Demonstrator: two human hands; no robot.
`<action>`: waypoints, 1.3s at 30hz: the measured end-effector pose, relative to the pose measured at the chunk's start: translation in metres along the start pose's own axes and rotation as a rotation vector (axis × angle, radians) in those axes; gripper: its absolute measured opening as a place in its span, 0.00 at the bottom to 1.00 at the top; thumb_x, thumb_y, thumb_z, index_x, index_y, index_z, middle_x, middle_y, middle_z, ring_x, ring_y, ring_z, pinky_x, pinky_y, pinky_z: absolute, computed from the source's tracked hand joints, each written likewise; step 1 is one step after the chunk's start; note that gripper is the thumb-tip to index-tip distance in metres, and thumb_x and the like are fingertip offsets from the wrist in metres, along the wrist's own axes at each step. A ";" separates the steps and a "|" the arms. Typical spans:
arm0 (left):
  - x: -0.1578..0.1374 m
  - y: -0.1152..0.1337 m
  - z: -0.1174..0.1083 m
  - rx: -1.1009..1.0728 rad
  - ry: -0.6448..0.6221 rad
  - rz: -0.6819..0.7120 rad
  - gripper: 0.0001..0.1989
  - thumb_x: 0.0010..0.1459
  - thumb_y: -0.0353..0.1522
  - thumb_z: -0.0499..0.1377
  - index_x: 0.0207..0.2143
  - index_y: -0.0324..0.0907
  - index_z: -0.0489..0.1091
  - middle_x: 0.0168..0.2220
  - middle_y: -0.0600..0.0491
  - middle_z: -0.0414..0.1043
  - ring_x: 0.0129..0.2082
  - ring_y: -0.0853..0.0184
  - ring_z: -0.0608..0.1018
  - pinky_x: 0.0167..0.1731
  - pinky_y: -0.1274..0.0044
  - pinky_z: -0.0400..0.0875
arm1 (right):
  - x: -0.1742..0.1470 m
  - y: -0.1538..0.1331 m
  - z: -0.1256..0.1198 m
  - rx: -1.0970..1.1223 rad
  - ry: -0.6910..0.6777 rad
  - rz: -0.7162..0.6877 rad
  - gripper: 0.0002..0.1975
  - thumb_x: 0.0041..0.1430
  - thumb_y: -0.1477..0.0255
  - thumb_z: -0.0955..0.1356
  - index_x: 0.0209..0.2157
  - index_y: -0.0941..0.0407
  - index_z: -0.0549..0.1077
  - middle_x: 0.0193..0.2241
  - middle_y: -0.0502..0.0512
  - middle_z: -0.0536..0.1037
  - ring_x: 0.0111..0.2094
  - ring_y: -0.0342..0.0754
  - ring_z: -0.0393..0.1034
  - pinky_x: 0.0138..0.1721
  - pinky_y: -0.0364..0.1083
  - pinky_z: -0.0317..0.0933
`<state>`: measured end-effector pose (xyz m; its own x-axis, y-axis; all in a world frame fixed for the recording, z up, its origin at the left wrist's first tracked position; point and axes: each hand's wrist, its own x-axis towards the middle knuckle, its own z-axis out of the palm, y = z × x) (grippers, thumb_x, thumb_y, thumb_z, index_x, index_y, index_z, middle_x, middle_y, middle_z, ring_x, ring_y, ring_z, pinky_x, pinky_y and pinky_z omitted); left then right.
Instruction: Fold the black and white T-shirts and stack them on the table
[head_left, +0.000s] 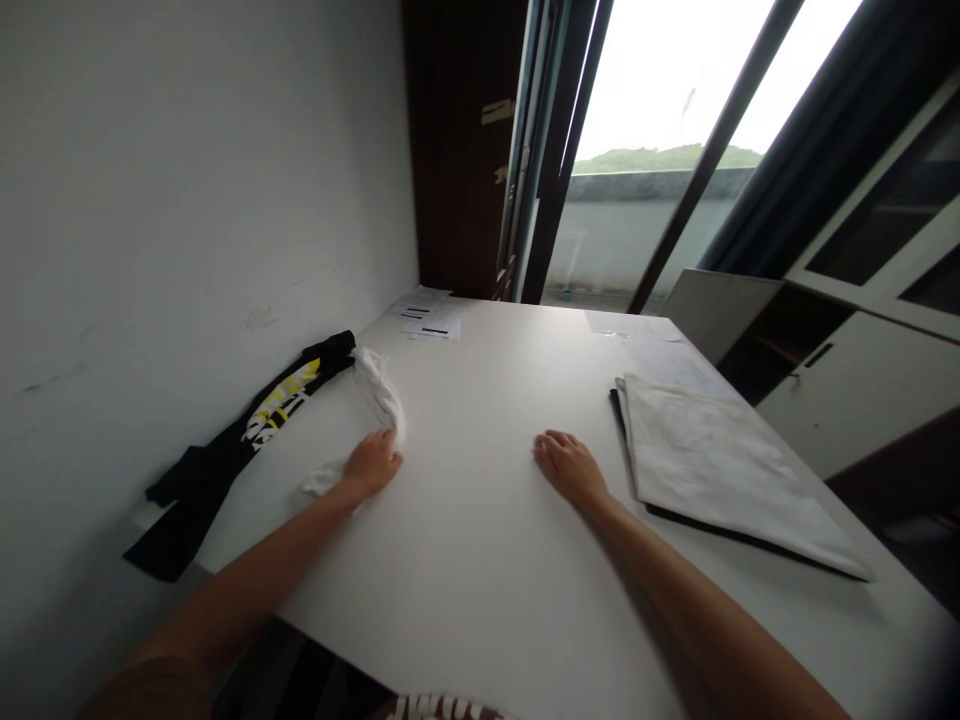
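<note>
My left hand [373, 462] is closed on a bunched white cloth [381, 392] at the left side of the white table [465, 560]. The cloth runs from under my fingers up toward the wall, and a loose end shows left of my wrist. Beyond it, a black garment [225, 440] with yellow and white print lies crumpled along the table's left edge. My right hand [568, 466] rests palm down on the tabletop, its fingers lying loosely on the surface. It is apart from the folded white cloth [727, 460] on its right, which has a dark layer showing underneath.
Printed papers [431, 318] lie at the far left corner, and more sheets [660, 355] at the far right. A wall [187, 200] borders the left side. Past the far edge are a dark wooden panel [465, 150] and a glass door; a white cabinet [870, 385] stands right.
</note>
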<state>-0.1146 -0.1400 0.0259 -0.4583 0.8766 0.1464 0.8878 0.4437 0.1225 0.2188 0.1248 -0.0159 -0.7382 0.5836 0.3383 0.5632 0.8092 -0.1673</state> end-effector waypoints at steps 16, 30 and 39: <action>0.049 0.113 0.021 -0.360 -0.030 0.098 0.10 0.64 0.32 0.56 0.45 0.41 0.74 0.44 0.45 0.76 0.43 0.59 0.77 0.44 0.72 0.67 | 0.027 -0.024 0.004 0.354 0.055 0.251 0.25 0.67 0.57 0.66 0.61 0.53 0.70 0.46 0.60 0.77 0.44 0.52 0.71 0.48 0.48 0.63; 0.104 0.099 0.070 -0.884 0.084 0.085 0.11 0.55 0.39 0.63 0.28 0.44 0.65 0.28 0.56 0.66 0.33 0.64 0.70 0.38 0.74 0.64 | 0.029 -0.034 0.014 0.549 0.118 0.328 0.04 0.60 0.70 0.65 0.30 0.53 0.68 0.26 0.48 0.70 0.31 0.46 0.62 0.35 0.44 0.54; 0.088 0.092 0.044 -1.491 -0.206 0.104 0.17 0.51 0.42 0.69 0.32 0.43 0.66 0.32 0.57 0.71 0.33 0.68 0.72 0.34 0.80 0.65 | 0.034 0.000 -0.004 1.220 0.201 0.535 0.11 0.51 0.58 0.64 0.26 0.52 0.63 0.22 0.44 0.62 0.27 0.45 0.56 0.30 0.43 0.54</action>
<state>-0.0712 -0.0135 0.0066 -0.2713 0.9577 0.0963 0.0016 -0.0997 0.9950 0.1953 0.1438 -0.0003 -0.4078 0.9092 0.0841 -0.0025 0.0910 -0.9958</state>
